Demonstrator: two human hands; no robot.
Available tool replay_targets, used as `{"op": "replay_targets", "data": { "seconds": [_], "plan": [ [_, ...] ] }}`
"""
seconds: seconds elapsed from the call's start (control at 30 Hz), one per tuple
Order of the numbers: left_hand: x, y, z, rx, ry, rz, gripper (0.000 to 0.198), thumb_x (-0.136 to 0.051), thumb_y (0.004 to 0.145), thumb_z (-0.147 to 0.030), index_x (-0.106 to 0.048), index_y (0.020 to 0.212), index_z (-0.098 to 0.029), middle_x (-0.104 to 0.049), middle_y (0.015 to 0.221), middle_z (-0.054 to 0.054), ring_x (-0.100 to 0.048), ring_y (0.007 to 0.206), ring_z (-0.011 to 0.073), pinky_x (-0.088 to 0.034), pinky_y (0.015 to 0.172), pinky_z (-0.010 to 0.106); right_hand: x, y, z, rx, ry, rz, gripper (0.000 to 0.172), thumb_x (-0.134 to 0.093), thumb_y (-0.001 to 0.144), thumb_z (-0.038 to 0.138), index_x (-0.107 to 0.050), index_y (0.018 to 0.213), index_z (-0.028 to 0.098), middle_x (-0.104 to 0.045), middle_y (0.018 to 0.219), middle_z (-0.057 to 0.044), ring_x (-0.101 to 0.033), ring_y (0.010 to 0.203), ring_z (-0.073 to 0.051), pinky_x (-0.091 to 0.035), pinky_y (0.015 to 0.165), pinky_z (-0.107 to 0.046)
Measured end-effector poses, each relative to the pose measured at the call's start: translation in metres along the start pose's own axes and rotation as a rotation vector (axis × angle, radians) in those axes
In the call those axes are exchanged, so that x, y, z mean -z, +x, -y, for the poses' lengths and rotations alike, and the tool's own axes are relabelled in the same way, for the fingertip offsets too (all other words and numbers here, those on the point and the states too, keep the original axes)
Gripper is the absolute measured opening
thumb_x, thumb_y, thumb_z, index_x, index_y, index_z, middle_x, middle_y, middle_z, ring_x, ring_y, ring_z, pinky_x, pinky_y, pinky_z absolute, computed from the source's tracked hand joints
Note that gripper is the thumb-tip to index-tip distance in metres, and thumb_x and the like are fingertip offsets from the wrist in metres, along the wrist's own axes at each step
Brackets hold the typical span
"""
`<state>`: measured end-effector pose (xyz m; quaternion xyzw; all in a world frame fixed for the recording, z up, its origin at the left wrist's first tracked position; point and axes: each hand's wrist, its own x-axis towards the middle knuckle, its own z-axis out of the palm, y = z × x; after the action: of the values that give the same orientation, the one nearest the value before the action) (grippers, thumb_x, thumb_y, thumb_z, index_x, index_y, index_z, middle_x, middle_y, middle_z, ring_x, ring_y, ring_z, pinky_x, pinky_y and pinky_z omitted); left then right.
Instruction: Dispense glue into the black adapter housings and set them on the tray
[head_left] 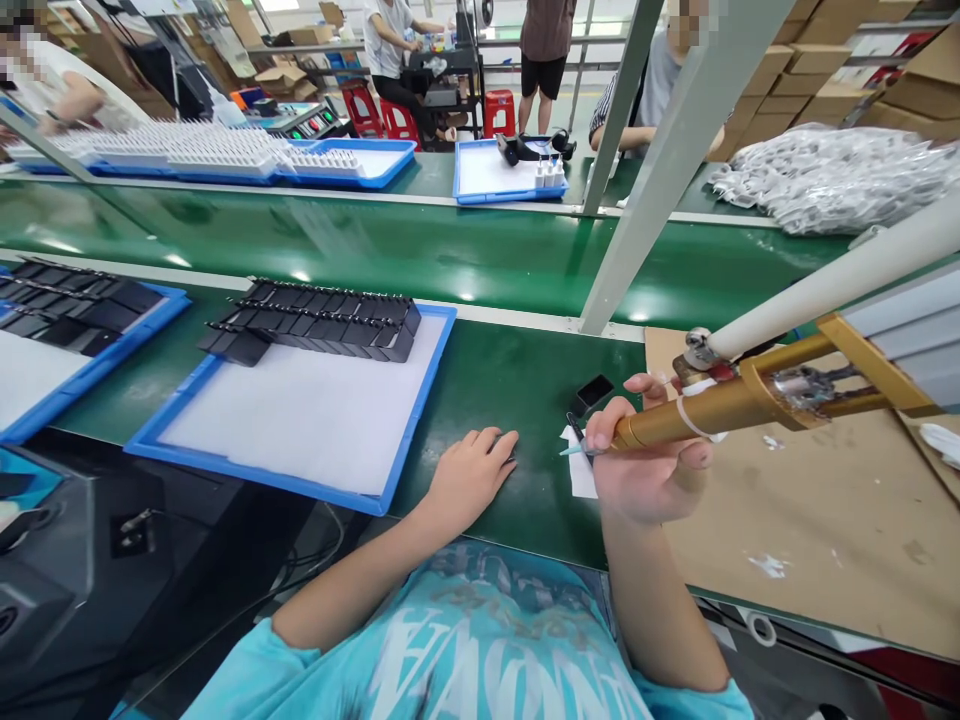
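Note:
My right hand (pixel 651 458) is closed around the barrel of a gold glue gun (pixel 739 398) whose tip points left and down at a white scrap of paper (pixel 580 470) on the green bench. A small black part (pixel 595 391) lies just beyond the tip. My left hand (pixel 474 472) rests on the bench with fingers curled over something dark that I cannot make out. To the left, a blue tray (pixel 225 455) with a white liner holds rows of black parts (pixel 322 320) along its far side.
A cardboard sheet (pixel 817 530) covers the bench at right. A second blue tray (pixel 82 375) sits far left. A green conveyor belt (pixel 375 245) runs behind, with grey frame posts (pixel 660 170). Other people work across the line by trays of white parts (pixel 180 152).

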<state>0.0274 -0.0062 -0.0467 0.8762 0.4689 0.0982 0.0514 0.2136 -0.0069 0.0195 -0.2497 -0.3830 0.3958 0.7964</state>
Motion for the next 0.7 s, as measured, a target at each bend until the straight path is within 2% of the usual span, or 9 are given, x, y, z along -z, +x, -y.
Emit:
{"op": "replay_targets", "data": {
  "seconds": [0.1, 0.2, 0.27, 0.33, 0.43, 0.5, 0.6, 0.7],
  "plan": [
    [0.003, 0.001, 0.001, -0.020, 0.034, 0.090, 0.029, -0.047, 0.095, -0.027, -0.052, 0.124, -0.022, -0.062, 0.100, 0.008, -0.060, 0.088, 0.0228, -0.050, 0.073, 0.033, 0.001, 0.000, 0.000, -0.009, 0.015, 0.008, 0.035, -0.051, 0.083, 0.051, -0.058, 0.111, 0.031, -0.053, 0.103, -0.001, -0.054, 0.049, -0.009, -0.040, 0.041, -0.030],
    [0.005, 0.002, 0.006, -0.012, -0.102, 0.105, 0.030, -0.043, 0.096, -0.027, -0.051, 0.124, -0.023, -0.059, 0.103, 0.008, -0.059, 0.094, 0.0237, -0.049, 0.079, 0.035, 0.003, 0.000, 0.000, -0.010, 0.007, 0.006, 0.035, -0.051, 0.083, 0.051, -0.059, 0.110, 0.031, -0.053, 0.104, -0.001, -0.054, 0.049, -0.009, -0.040, 0.041, -0.030],
    [0.005, 0.002, 0.010, 0.077, -0.368, 0.089, 0.033, -0.043, 0.096, -0.030, -0.048, 0.128, -0.025, -0.059, 0.107, 0.008, -0.058, 0.099, 0.0241, -0.047, 0.086, 0.038, 0.004, 0.000, -0.001, -0.006, -0.010, -0.001, 0.034, -0.051, 0.083, 0.052, -0.058, 0.111, 0.032, -0.054, 0.105, -0.001, -0.053, 0.049, -0.009, -0.040, 0.041, -0.030],
    [0.005, 0.002, 0.012, 0.244, -0.788, 0.070, 0.037, -0.042, 0.096, -0.037, -0.043, 0.132, -0.025, -0.059, 0.105, 0.007, -0.059, 0.098, 0.0230, -0.048, 0.086, 0.038, 0.005, 0.001, -0.001, -0.002, -0.027, -0.010, 0.035, -0.052, 0.082, 0.051, -0.057, 0.111, 0.033, -0.054, 0.106, -0.001, -0.053, 0.049, -0.009, -0.041, 0.041, -0.029],
    [0.004, 0.002, 0.010, 0.503, -1.544, 0.100, 0.043, -0.043, 0.094, -0.046, -0.041, 0.132, -0.024, -0.058, 0.095, 0.005, -0.063, 0.078, 0.0203, -0.052, 0.065, 0.033, 0.006, 0.002, -0.001, 0.009, -0.042, -0.020, 0.031, -0.052, 0.083, 0.050, -0.057, 0.108, 0.032, -0.055, 0.107, -0.001, -0.054, 0.050, -0.009, -0.044, 0.043, -0.030],
    [0.005, 0.002, 0.007, 0.594, -1.943, 0.138, 0.045, -0.046, 0.092, -0.046, -0.042, 0.130, -0.023, -0.059, 0.091, 0.005, -0.063, 0.067, 0.0187, -0.048, 0.052, 0.028, 0.006, 0.003, -0.001, 0.018, -0.050, -0.028, 0.029, -0.051, 0.083, 0.049, -0.058, 0.104, 0.029, -0.055, 0.107, -0.001, -0.055, 0.051, -0.008, -0.045, 0.044, -0.030],
    [0.010, 0.003, 0.006, 0.626, -2.250, 0.176, 0.043, -0.049, 0.091, -0.041, -0.047, 0.128, -0.019, -0.061, 0.085, 0.006, -0.062, 0.062, 0.0166, -0.044, 0.045, 0.023, 0.006, 0.004, -0.001, 0.028, -0.060, -0.051, 0.031, -0.051, 0.083, 0.048, -0.058, 0.104, 0.027, -0.054, 0.107, -0.002, -0.055, 0.051, -0.009, -0.043, 0.043, -0.029],
    [0.016, 0.002, 0.009, 0.584, -2.351, 0.173, 0.042, -0.050, 0.090, -0.038, -0.050, 0.127, -0.018, -0.062, 0.080, 0.005, -0.061, 0.059, 0.0162, -0.042, 0.042, 0.022, 0.005, 0.004, -0.001, 0.029, -0.044, -0.065, 0.031, -0.053, 0.081, 0.047, -0.058, 0.106, 0.028, -0.054, 0.106, -0.001, -0.054, 0.050, -0.009, -0.041, 0.042, -0.029]
  ]
}}
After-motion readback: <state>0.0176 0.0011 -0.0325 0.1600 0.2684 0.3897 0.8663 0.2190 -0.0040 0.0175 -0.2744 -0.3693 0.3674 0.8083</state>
